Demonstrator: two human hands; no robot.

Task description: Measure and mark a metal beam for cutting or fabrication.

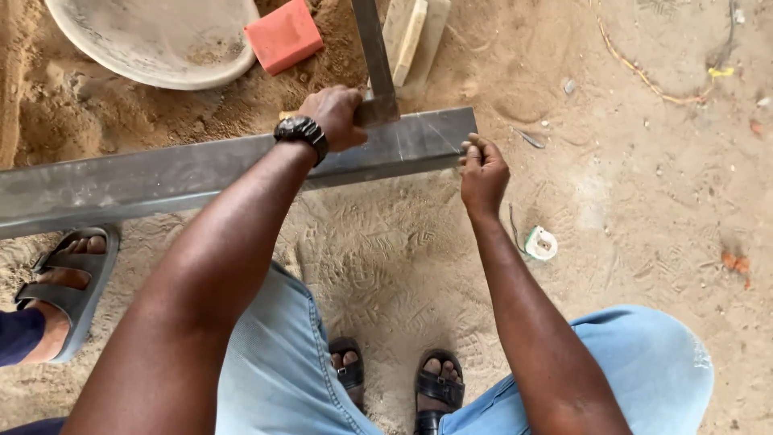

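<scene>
Left hand hides square blade on steel tube.

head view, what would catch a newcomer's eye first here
A long grey metal bar runs across the sandy ground from the left edge to the centre. The left hand presses a flat metal piece onto it, while the right hand pinches the bar's end. A red block lies beside a pale basin at top left.

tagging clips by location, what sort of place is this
Probably an outdoor metalwork or building site. The ground is loose sand marked with footprints; a long steel tube is held by the left hand and right hand, and a mixing pan and brick lie nearby.
</scene>
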